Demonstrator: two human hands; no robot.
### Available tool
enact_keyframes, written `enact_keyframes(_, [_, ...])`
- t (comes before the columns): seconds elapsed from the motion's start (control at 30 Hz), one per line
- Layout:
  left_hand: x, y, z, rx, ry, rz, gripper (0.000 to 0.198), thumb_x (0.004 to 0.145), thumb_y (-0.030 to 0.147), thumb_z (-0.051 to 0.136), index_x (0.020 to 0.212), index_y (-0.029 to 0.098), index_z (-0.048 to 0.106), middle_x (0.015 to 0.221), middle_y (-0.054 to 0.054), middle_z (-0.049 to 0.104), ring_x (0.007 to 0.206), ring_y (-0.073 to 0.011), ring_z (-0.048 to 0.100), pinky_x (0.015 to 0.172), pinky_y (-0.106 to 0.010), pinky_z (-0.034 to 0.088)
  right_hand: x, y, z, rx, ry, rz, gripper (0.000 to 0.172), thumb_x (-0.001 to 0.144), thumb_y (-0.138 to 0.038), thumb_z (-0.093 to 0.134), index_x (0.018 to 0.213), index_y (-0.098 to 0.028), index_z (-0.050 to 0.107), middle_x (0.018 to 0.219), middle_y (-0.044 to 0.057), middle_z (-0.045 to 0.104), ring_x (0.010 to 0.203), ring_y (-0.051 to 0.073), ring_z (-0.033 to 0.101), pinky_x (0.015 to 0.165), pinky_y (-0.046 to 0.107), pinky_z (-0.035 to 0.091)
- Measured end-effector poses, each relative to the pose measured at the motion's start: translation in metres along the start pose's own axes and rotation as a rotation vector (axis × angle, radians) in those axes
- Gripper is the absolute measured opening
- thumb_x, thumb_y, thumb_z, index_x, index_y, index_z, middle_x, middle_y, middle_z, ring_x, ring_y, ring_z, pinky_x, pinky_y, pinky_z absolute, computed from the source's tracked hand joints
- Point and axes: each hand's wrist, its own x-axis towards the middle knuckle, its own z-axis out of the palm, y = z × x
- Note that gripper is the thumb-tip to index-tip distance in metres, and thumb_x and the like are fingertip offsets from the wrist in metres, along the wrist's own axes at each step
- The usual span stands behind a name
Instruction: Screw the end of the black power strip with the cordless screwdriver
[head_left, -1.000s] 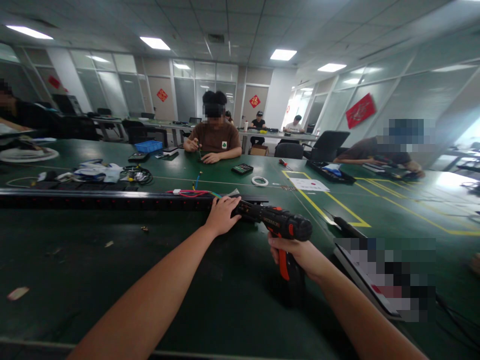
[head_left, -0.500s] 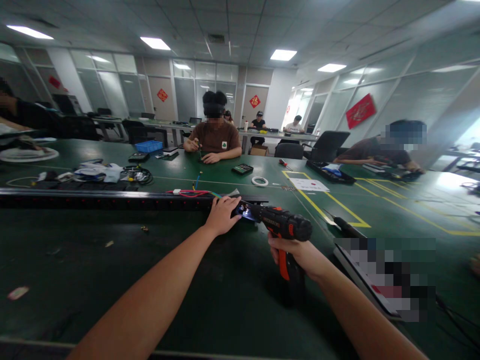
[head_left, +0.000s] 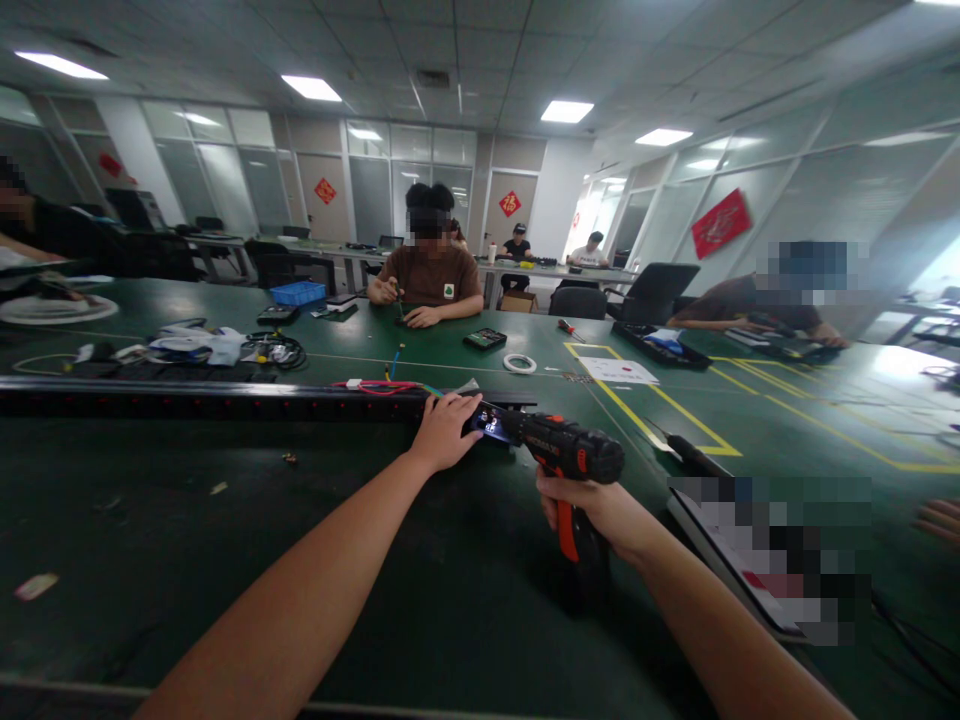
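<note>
An office-like workshop: glass partitions [head_left: 169, 155], ceiling lights [head_left: 311, 88], a green worktable [head_left: 465, 590], power drill [head_left: 574, 450] and wires [head_left: 386, 386].

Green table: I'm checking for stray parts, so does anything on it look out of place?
Possibly: small gold-coloured bits and a pale scrap lie loose in front of the long black bar, scattered like dropped leftovers.

Matt plastic drill [head_left: 581, 448], glossy metal-looking bar [head_left: 187, 400], smooth tabletop [head_left: 157, 530]

The green table [head_left: 450, 600] carried a long black bar [head_left: 187, 402], and farther back lay a blue basket [head_left: 298, 293], a white ring [head_left: 510, 359] and a white paper sheet [head_left: 619, 371].
</note>
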Motion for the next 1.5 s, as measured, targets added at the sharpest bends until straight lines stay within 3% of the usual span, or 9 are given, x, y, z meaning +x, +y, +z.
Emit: enact_keyframes(1.5, [0.0002,-0.0011,0.0024,0.004,-0.001,-0.004,0.064,0.094,0.04,0.062,0.154,0.029,0.041,0.15,-0.007,0.055,0.139,-0.0283,0.042,0.119,-0.056,0.021,0.0,0.0008,0.0002,0.004,0.003,-0.014,0.026,0.074,-0.038,0.078,0.084,-0.02,0.063,0.058,-0.002,0.062,0.055,0.017,0.058,0.06,0.031,0.046])
